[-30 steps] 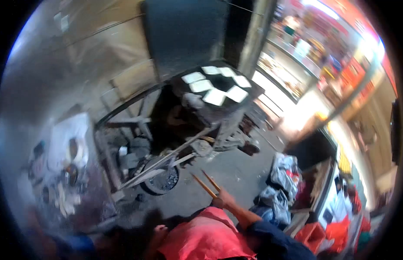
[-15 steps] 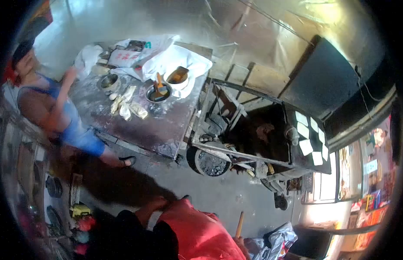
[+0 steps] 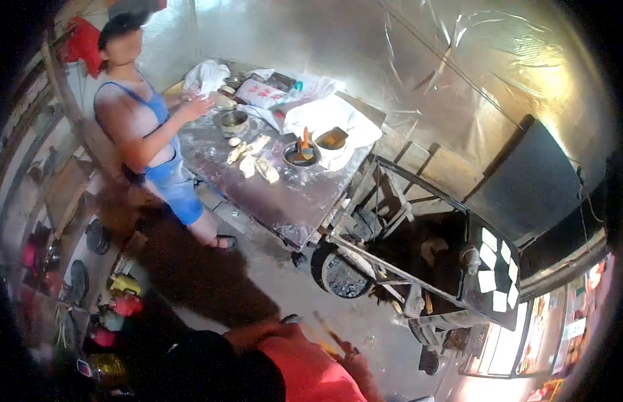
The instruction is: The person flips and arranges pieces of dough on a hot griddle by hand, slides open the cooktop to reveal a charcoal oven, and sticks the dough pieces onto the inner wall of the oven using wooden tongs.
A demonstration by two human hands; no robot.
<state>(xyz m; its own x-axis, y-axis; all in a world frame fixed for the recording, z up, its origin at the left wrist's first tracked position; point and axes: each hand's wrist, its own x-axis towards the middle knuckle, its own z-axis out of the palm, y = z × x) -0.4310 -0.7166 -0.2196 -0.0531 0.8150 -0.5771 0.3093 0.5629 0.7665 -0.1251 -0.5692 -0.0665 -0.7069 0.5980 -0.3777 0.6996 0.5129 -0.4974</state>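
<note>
At the bottom of the head view, my right hand point(image 3: 350, 355) is closed around a slim wooden stick point(image 3: 326, 329), blurred by motion and pointing up and left. Its kind does not show clearly. The hand is in front of my red clothing point(image 3: 308, 368), above the grey floor. On the left a bare limb point(image 3: 247, 335) of mine runs under the red cloth, and no left hand can be made out. A dark shoe tip point(image 3: 292, 319) shows beyond the cloth.
A co-worker point(image 3: 140, 120) stands at a floury table point(image 3: 278, 208) with dough pieces point(image 3: 254, 161), a brush point(image 3: 304, 141) in a bowl and a white tub point(image 3: 333, 153). Right of it stand a metal-framed stove point(image 3: 398, 258), an ash bucket point(image 3: 348, 278) and a board with white squares point(image 3: 489, 258).
My view has swung left, so the table and stove sit further right. My right hand and the stick have moved left and tilted. The co-worker's hands are now together over the table edge.
</note>
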